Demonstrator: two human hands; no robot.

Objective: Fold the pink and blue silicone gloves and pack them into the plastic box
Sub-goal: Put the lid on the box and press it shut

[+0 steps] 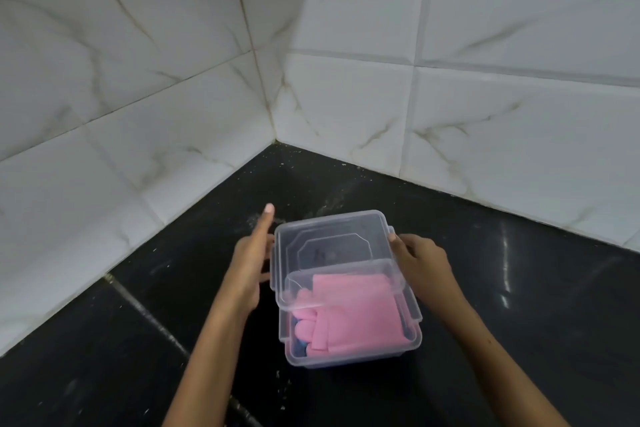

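Head view shows the plastic box (349, 350) on the black counter (485, 288) in the tiled corner, the folded pink glove (349, 312) inside with a bit of the blue glove (300, 345) beneath. A clear lid (332, 246) sits askew over the far half. The right hand (420, 262) has its grip on the lid's right edge; the left hand (251, 265) is released, fingers straight beside the lid's left edge. Held from one side, the lid could skid off or seat crooked, and the glove's near edge could catch under the rim
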